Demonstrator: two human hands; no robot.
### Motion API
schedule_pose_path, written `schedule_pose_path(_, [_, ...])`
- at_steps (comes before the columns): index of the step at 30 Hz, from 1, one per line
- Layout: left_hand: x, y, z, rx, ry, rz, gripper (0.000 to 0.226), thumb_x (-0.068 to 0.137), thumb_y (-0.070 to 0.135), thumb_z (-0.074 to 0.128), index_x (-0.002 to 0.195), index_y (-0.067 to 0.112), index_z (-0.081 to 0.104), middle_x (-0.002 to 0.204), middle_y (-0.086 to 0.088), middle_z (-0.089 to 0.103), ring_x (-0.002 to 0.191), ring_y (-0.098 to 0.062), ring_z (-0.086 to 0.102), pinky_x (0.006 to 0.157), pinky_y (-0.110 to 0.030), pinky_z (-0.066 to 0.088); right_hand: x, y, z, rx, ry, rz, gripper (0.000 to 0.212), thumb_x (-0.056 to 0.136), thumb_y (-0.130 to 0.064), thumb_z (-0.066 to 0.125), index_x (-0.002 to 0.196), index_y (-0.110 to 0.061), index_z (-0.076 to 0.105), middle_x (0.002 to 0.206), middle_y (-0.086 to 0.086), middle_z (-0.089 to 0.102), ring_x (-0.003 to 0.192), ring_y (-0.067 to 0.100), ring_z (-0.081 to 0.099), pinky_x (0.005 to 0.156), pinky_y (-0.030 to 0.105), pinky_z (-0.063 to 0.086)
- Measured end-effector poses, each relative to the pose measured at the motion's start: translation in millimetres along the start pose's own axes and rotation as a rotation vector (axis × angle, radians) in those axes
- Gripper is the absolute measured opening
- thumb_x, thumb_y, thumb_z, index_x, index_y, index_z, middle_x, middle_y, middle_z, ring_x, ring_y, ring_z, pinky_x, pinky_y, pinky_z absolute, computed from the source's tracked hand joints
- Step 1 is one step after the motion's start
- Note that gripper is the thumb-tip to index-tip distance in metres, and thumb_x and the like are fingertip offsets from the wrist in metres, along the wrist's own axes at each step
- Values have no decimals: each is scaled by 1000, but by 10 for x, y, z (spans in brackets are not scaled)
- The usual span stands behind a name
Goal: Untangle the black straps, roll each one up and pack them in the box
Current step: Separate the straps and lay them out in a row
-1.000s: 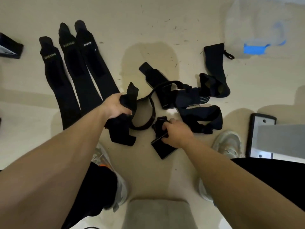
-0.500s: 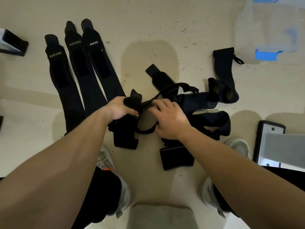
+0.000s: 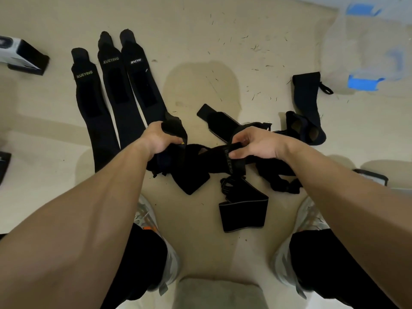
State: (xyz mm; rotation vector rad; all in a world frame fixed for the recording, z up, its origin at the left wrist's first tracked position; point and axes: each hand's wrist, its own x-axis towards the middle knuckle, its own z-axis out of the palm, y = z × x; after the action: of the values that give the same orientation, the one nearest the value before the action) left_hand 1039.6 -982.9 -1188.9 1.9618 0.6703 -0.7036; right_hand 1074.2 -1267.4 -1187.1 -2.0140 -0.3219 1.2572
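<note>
Shoes (image 3: pixel 145 216) framed the near floor, where one flat strap end (image 3: pixel 243 212) trailed loose from the tangle (image 3: pixel 196 175). Above it, the left hand (image 3: pixel 159 141) gripped a bunched strap in curled fingers while the right hand (image 3: pixel 258 144) pinched a lettered band (image 3: pixel 228 161). The hands were set apart, evidently to draw a loop clear of the knot. Beyond, three freed straps (image 3: pixel 111 97) lay straight and side by side, presumably staged for rolling. A box (image 3: pixel 24 56) stood far left, well apart; no rolled strap was visible.
</note>
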Motion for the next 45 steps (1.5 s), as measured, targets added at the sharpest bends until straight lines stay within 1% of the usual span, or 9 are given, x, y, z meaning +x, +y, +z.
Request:
schedule_pose_path(4, [-13, 29, 57, 36, -18, 26, 50, 88, 13, 80, 133, 12, 58, 111, -2, 64, 110, -24, 60, 93, -34, 46, -30, -15, 2, 123, 105, -34, 17, 89, -27, 76, 87, -10, 72, 84, 0, 70, 74, 4, 65, 72, 14, 48])
schedule_pose_path(7, [-48, 52, 94, 17, -35, 80, 50, 86, 13, 81, 131, 13, 60, 114, -1, 67, 105, -20, 63, 91, -31, 47, -60, -76, -31, -3, 133, -18, 14, 88, -32, 78, 81, -20, 73, 74, -13, 69, 66, -7, 64, 59, 4, 41])
schedule_pose_path(12, [-205, 294, 183, -96, -109, 135, 42, 91, 12, 74, 132, 18, 65, 117, -5, 73, 112, -24, 68, 103, -42, 53, -216, -387, -158, -311, -108, 74, 16, 89, -18, 73, 101, -26, 67, 92, -8, 69, 85, 8, 65, 69, 19, 46])
schedule_pose_path(17, [-471, 729, 104, -122, -148, 153, 31, 94, 16, 71, 125, 18, 68, 113, -9, 75, 107, -29, 71, 103, -50, 54, -585, -893, -228, -695, -88, 21, 28, 85, -6, 68, 99, -30, 63, 92, -7, 64, 90, 18, 62, 85, 35, 56])
schedule_pose_path(24, [-1115, 1469, -222, -103, -228, 327, 27, 101, 14, 62, 127, 18, 65, 120, -7, 73, 112, -24, 69, 93, -38, 55, -1419, -1652, -184, -1269, -53, -45, 22, 90, -11, 60, 108, -21, 68, 83, -3, 57, 79, 24, 56, 58, 30, 39])
schedule_pose_path(30, [-1746, 1771, -198, -79, -382, 473, 23, 103, 17, 56, 119, 7, 70, 109, -12, 74, 105, -29, 69, 107, -49, 48, -2285, -2223, -547, -884, 156, -237, 22, 79, -27, 82, 89, -37, 65, 75, -16, 61, 71, 4, 56, 66, 24, 45])
schedule_pose_path(36, [-2157, 1758, -229, -229, -465, 572, 41, 95, 23, 51, 129, 7, 68, 125, -17, 71, 111, -26, 68, 94, -38, 48, -2575, -2126, -715, -395, 243, -378, 16, 85, -10, 79, 93, -21, 72, 79, -16, 69, 73, 0, 64, 67, 15, 49])
schedule_pose_path(42, [-2207, 1721, -141, -381, -492, 544, 46, 103, 22, 38, 141, 13, 61, 140, -18, 63, 132, -36, 58, 113, -48, 40, -2451, -2064, -692, -390, 473, -464, 12, 83, -13, 81, 90, -19, 73, 81, -5, 70, 75, 7, 62, 67, 21, 46])
schedule_pose_path(45, [-2197, 1726, -54, -458, -509, 497, 46, 106, 21, 32, 139, 6, 60, 135, -20, 65, 126, -36, 62, 111, -45, 47, -2394, -2047, -720, -456, 520, -415, 13, 82, -19, 81, 86, -25, 71, 81, -10, 69, 77, 7, 62, 69, 25, 48])
